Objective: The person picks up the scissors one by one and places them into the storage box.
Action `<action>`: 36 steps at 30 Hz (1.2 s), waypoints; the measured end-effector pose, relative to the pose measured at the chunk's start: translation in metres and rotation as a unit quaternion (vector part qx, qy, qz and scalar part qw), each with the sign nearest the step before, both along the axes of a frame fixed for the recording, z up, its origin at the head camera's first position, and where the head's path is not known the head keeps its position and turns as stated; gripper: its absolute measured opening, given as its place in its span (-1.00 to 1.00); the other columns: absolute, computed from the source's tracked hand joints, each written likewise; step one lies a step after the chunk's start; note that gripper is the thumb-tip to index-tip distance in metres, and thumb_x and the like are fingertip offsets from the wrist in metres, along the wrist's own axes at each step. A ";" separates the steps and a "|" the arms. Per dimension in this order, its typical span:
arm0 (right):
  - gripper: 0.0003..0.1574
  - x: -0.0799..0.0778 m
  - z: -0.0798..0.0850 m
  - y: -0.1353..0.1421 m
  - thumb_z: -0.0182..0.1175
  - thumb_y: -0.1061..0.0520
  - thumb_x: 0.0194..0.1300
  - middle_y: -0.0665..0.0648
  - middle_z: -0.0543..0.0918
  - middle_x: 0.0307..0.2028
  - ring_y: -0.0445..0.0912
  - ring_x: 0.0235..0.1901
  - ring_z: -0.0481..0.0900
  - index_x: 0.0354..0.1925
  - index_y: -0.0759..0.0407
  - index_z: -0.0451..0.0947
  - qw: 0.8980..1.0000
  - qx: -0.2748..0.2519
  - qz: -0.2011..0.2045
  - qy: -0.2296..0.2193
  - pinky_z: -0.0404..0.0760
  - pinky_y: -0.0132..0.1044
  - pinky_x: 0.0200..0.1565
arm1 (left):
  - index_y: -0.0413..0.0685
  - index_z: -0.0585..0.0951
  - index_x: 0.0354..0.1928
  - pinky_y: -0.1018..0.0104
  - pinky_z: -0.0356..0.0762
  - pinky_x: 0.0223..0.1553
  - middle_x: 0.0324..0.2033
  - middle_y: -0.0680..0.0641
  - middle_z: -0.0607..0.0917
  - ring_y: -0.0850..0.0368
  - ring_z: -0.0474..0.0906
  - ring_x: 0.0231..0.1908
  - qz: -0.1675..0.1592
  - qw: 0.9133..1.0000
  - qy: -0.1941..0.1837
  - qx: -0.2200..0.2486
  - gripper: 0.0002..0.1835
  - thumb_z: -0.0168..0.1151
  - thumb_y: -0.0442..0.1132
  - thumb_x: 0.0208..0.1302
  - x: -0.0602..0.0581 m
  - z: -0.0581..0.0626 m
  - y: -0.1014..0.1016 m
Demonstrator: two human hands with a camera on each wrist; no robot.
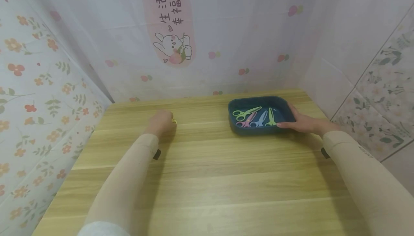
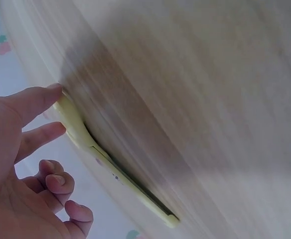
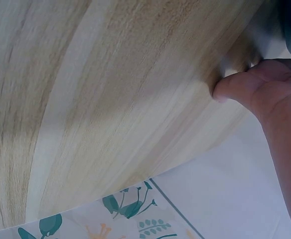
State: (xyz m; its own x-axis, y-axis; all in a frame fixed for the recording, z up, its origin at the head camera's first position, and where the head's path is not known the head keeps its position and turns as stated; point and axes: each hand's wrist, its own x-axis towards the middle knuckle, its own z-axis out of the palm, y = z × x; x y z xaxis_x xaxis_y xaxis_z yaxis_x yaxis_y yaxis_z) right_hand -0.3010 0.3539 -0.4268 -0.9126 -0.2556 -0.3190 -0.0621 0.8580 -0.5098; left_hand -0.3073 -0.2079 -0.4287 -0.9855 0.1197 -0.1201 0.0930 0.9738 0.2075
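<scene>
My left hand (image 1: 161,122) is at the left part of the table, pinching yellow plastic scissors (image 2: 115,172) at the handle end between thumb and index finger. The other fingers are loosely curled. In the head view only a bit of the yellow handle shows past the hand. My right hand (image 1: 304,121) grips the right end of a dark blue rectangular box (image 1: 252,131), its thumb over the near rim. Inside the box lie several scissors: green scissors (image 1: 247,113), pink scissors (image 1: 248,121), blue scissors (image 1: 260,121) and another green pair (image 1: 271,117).
The wooden table (image 1: 210,178) carries the box near its back right edge. A white printed curtain (image 1: 226,31) hangs behind the table, with flowered sheets on the left (image 1: 38,95) and right (image 1: 385,103).
</scene>
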 end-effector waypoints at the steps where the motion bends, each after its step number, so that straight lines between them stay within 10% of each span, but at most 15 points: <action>1: 0.63 0.000 0.000 0.000 0.22 -0.51 0.37 0.62 -0.43 0.63 0.67 0.57 -0.23 0.65 0.11 -0.75 1.000 -0.001 0.000 0.001 -0.08 0.59 0.49 | -0.23 0.67 0.01 -0.18 0.66 0.10 -0.03 -0.25 0.71 -0.16 0.62 -0.02 -0.003 1.000 0.000 0.001 -0.68 0.23 -0.19 0.30 0.001 -0.001 0.001; 7: 0.63 0.001 0.001 0.001 0.22 -0.50 0.37 0.60 -0.45 0.63 0.65 0.58 -0.25 0.65 0.10 -0.76 1.000 -0.006 0.001 -0.001 -0.09 0.59 0.50 | -0.23 0.63 0.30 -0.38 0.49 0.29 0.24 -0.35 0.59 -0.29 0.47 0.30 -0.033 0.999 0.002 0.001 -0.46 0.19 -0.30 0.25 0.010 -0.003 0.006; 25: 0.63 -0.001 -0.003 0.001 0.26 -0.46 0.38 0.55 -0.52 0.63 0.62 0.60 -0.31 0.64 0.04 -0.79 1.000 -0.018 0.002 -0.002 -0.13 0.61 0.49 | -0.17 0.71 0.08 -0.30 0.57 0.12 0.02 -0.30 0.67 -0.23 0.59 0.03 -0.084 0.995 0.045 -0.042 -0.69 0.30 -0.33 0.30 0.046 -0.010 0.006; 36: 0.63 0.000 0.000 0.001 0.20 -0.52 0.38 0.62 -0.48 0.62 0.68 0.56 -0.25 0.64 0.09 -0.78 1.000 -0.001 -0.002 -0.015 -0.10 0.62 0.47 | -0.13 0.71 -0.07 -0.31 0.44 0.04 -0.10 -0.20 0.57 -0.15 0.51 -0.07 -0.032 0.999 0.041 -0.001 -0.73 0.35 -0.27 0.16 0.052 -0.018 -0.018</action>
State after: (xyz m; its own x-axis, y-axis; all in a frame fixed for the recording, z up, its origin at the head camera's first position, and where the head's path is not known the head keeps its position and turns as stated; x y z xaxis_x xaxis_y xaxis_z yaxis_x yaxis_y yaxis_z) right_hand -0.3005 0.3550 -0.4270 -0.9037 -0.2532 -0.3454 -0.0444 0.8575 -0.5125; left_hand -0.2548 -0.2261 -0.4464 -0.9825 0.1820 -0.0404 0.1709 0.9658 0.1949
